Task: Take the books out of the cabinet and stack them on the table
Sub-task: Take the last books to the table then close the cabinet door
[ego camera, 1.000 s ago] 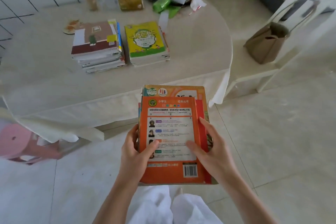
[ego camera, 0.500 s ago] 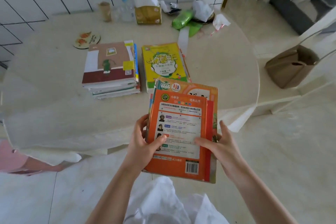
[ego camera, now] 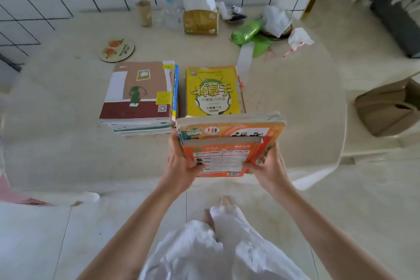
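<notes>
Now I'm mid-carry: left hand (ego camera: 179, 161) and right hand (ego camera: 269, 166) each grip a side of the orange book bundle (ego camera: 229, 143) over the surface (ego camera: 68, 148) edge, just before the yellow-topped stack (ego camera: 212, 91); next, lower it squarely on that stack.

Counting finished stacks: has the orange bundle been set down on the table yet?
No, the orange bundle is gripped by the left hand and right hand above the table.
</notes>
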A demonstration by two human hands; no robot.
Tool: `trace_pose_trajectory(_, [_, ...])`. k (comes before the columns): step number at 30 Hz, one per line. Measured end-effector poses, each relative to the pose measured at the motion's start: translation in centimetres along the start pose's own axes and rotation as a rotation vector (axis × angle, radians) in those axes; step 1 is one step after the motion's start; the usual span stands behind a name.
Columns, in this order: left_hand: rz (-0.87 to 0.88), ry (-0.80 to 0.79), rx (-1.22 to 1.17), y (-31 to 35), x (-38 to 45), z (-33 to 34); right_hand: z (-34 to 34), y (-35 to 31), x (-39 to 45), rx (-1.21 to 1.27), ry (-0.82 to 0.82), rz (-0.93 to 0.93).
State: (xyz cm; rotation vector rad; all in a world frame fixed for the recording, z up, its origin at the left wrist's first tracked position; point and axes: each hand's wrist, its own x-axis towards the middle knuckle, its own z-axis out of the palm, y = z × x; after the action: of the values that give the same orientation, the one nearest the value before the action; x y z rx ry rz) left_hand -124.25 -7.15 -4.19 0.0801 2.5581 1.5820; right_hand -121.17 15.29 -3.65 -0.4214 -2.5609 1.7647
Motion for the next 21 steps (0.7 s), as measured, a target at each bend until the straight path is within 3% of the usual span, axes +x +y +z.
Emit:
trace_pose_trajectory(3, [0.028,0.095,0.11,-0.7,1.0,0.9,0.2,0.6,1.7,-0.031,0.003,-0.077])
trace_pose_trajectory(6, [-0.077,0.172,0.091,-0.8,1.7,1.7,0.9,1.1,3.1,-0.035,0.031,-0.11])
trace_pose_trajectory(12, [-0.061,0.23,0.036,-2.1,2.2,2.3,1.8,3.9,4.4,-0.055,0.024,-0.161])
trace_pose_trajectory(21, [-0.171,0.153,-0.053,-3.8,3.2,3.1,1.1,5.2,6.8,-0.126,-0.26,-0.074])
